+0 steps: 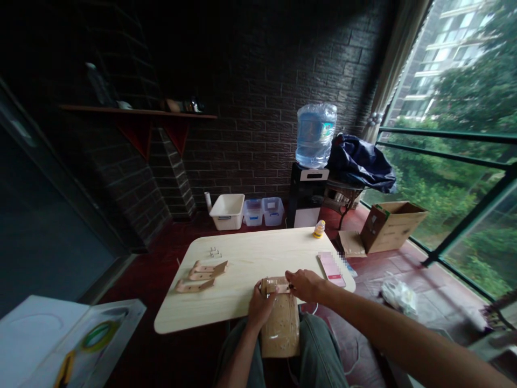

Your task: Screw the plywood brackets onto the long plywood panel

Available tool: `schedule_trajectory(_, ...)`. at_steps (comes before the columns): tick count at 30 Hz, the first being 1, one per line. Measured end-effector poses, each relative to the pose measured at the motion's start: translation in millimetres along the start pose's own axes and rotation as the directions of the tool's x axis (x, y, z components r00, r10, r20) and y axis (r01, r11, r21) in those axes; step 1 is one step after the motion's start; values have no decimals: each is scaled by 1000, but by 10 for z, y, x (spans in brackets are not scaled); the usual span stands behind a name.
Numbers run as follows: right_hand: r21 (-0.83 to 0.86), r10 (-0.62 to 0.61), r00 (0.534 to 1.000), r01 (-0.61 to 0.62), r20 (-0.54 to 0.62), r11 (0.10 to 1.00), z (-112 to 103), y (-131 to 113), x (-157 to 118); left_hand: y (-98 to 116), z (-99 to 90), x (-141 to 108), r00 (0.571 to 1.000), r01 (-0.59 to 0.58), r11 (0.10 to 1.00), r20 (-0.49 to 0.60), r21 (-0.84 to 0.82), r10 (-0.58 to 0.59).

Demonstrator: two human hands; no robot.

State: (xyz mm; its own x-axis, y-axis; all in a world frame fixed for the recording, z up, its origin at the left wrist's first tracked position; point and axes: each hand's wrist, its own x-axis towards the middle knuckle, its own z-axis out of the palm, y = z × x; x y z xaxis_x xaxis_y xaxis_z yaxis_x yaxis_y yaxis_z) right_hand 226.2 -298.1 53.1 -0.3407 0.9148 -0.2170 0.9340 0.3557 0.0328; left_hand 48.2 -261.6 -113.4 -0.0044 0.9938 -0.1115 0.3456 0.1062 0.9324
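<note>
A cardboard package (280,334) wrapped in clear tape lies across my lap, its far end against the table edge. Across its far end sits a pale tan strip (284,289) with small holes. My left hand (259,305) curls round the package's left side, thumb pressed onto the strip. Closed at the strip's right end is my right hand (305,285); what its fingers pinch is too small to make out. Several tan bent pieces with holes (202,271) lie on the table's left side. Behind them stand several small metal pins (215,252).
The light wooden table (250,253) holds a phone (331,268) and a small yellow-labelled bottle (319,229) at right. An open white case (117,328) with a tape roll is at lower left. Storage bins (228,210), a water dispenser (309,194) and a cardboard box (390,226) stand beyond.
</note>
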Motion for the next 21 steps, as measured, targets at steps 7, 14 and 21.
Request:
schedule_trajectory(7, -204, -246, 969, 239, -7, 949, 8, -43, 4, -41, 16, 18, 1000, -1, 1000, -8, -7, 1)
schedule_trajectory(14, -8, 73, 997, -73, -35, 997, 192, 28, 41, -33, 22, 78, 1000, -22, 999, 7, -46, 23)
schedule_trajectory(21, 4, -49, 999, 49, 11, 999, 18, 91, -43, -34, 45, 68, 1000, -20, 995, -8, -96, 20)
